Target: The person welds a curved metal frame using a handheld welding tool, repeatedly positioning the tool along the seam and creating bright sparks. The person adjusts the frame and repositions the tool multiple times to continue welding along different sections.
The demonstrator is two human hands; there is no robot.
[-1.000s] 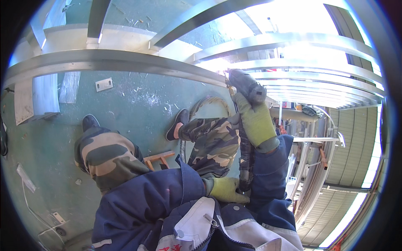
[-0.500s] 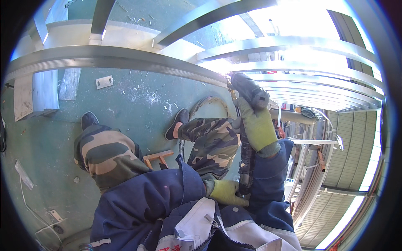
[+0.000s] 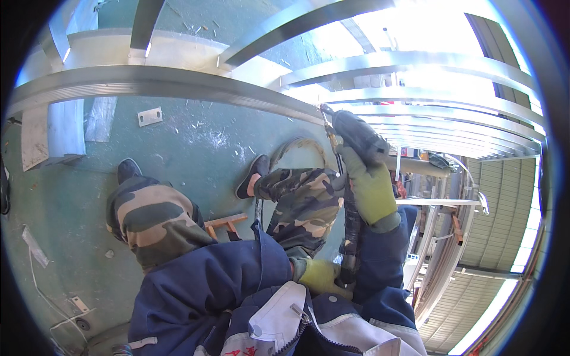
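My right hand (image 3: 373, 188), in a yellow-green glove, is closed round a black welding torch (image 3: 357, 132). The torch's slim tip meets the end of a long aluminium rail (image 3: 178, 83), or stops just short of it; I cannot tell which. A thick black-wrapped cable (image 3: 351, 228) runs back from the torch along my right forearm. Lower down, close to my jacket, my left hand (image 3: 320, 276), gloved alike, is closed round the rear part of that cable. The left fingers are partly hidden.
Aluminium crossbars (image 3: 409, 61) join the rail and continue to the right as a frame. On the green floor lie a small slotted metal plate (image 3: 149, 117) and a coiled hose (image 3: 300, 144). Beside my legs stands a wooden stool (image 3: 225, 221). Metal profiles (image 3: 445, 267) are stacked at right.
The bright glow at the torch tip has gone out. The torch and my right hand have shifted slightly right and down; my left hand stays on the cable.
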